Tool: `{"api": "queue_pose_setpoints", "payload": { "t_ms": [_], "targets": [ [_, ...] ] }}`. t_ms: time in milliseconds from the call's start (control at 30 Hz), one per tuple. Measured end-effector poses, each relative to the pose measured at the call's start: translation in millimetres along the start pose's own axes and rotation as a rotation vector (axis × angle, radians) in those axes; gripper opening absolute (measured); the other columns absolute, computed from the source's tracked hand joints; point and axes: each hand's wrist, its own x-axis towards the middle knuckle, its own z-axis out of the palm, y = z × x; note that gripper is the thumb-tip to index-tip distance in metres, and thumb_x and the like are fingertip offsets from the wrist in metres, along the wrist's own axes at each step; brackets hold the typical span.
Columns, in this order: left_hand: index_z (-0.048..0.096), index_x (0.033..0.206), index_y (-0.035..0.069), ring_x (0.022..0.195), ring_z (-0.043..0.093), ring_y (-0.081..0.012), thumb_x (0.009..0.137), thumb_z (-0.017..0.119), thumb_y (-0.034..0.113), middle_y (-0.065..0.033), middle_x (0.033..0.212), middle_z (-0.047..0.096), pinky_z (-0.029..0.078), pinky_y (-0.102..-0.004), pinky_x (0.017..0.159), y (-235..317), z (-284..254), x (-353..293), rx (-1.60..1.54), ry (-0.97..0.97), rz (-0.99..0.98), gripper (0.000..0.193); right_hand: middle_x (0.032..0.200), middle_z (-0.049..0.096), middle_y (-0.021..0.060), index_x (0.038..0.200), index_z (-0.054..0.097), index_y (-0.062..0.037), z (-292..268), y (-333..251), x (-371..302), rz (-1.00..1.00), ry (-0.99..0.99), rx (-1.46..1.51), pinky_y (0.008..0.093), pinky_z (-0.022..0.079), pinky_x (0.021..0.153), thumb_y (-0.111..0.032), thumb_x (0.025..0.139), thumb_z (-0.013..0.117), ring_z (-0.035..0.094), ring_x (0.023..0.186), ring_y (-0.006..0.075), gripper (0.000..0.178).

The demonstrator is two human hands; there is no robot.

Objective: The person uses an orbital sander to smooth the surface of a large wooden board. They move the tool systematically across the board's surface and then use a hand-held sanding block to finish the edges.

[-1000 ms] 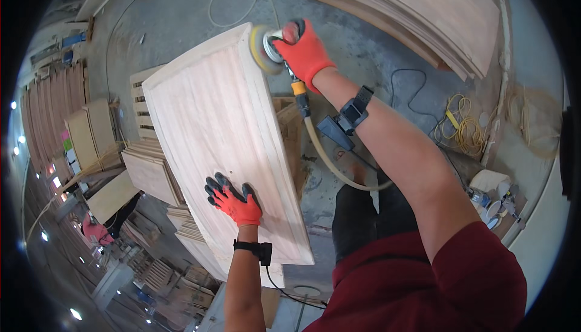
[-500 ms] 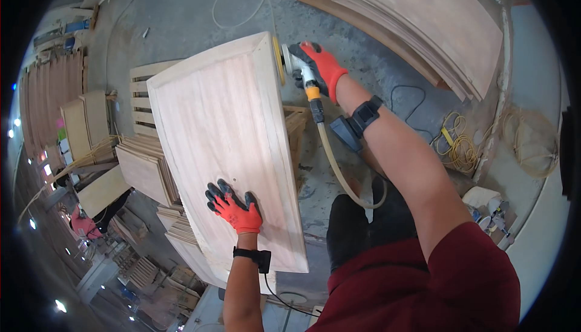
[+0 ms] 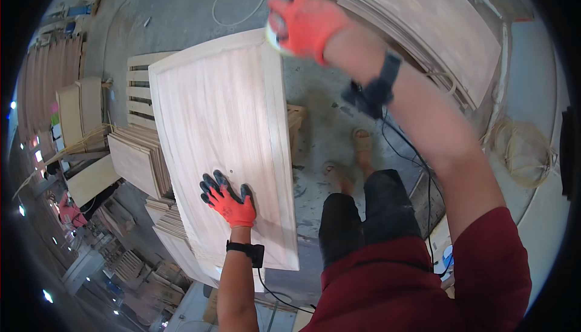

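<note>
A large pale wooden door panel [image 3: 209,108] with a lighter frame lies in front of me on a support. My left hand [image 3: 228,200], in a red glove with dark fingertips, rests flat on its face with the fingers spread. At the panel's far right corner, my right hand [image 3: 308,26] in a matching glove is wrapped round a disc sander [image 3: 272,38]. Only the sander's pale rim shows; the glove hides its body, and motion blurs the hand. Whether the disc touches the corner I cannot tell.
A wooden pallet [image 3: 139,90] and stacked boards [image 3: 136,156] lie left of the panel. Large sheets [image 3: 423,23] are piled at the far right. A thin hose [image 3: 240,5] loops on the floor, and a black cable [image 3: 417,156] hangs from my right wrist.
My right hand has moved with the sander from beside the panel's right edge to its far corner. The sander's hose has gone from sight beside my arm. My left hand stays flat on the panel.
</note>
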Motion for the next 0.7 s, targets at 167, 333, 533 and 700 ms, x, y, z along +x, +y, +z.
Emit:
{"api": "queue_pose_setpoints", "payload": {
  "t_ms": [167,333,533,700],
  "targets": [
    [0.040,0.147,0.000,0.148,0.014,-0.0550,0.073,0.076,0.022,-0.0307,0.161,0.021,0.005,-0.0653,0.122,-3,-3,-5,-0.001,-0.076,-0.065,0.086,0.113,0.060,0.0174,0.131,0.058,-0.0181,46,-81,-122,-0.429,0.004,0.115,0.0422,0.055,0.067,-0.018,0.090,0.056,0.070,0.077,0.0314,0.041],
    [0.044,0.145,0.000,0.148,0.016,-0.0550,0.076,0.077,0.023,-0.0297,0.162,0.022,0.006,-0.0654,0.122,1,-6,0,-0.015,0.025,0.040,0.080,0.108,0.059,0.0162,0.130,0.059,-0.0182,51,-101,-166,-0.670,-0.247,0.151,0.0419,0.056,0.068,-0.017,0.090,0.056,0.070,0.077,0.0289,0.040],
    [0.049,0.141,0.001,0.148,0.019,-0.0531,0.075,0.078,0.027,-0.0300,0.159,0.027,0.008,-0.0653,0.121,-1,-3,4,-0.004,0.091,0.071,0.077,0.120,0.059,0.0204,0.136,0.053,-0.0204,14,-24,-10,-0.115,0.055,0.077,0.0477,0.057,0.083,-0.032,0.093,0.058,0.069,0.096,0.0383,0.044],
    [0.048,0.143,0.002,0.147,0.022,-0.0520,0.072,0.080,0.026,-0.0281,0.159,0.027,0.010,-0.0636,0.122,-4,-3,0,0.014,0.037,0.031,0.081,0.124,0.058,0.0182,0.139,0.050,-0.0197,9,-36,-29,-0.048,-0.012,0.040,0.0478,0.057,0.086,-0.032,0.093,0.059,0.066,0.107,0.0386,0.049]
  ]
}}
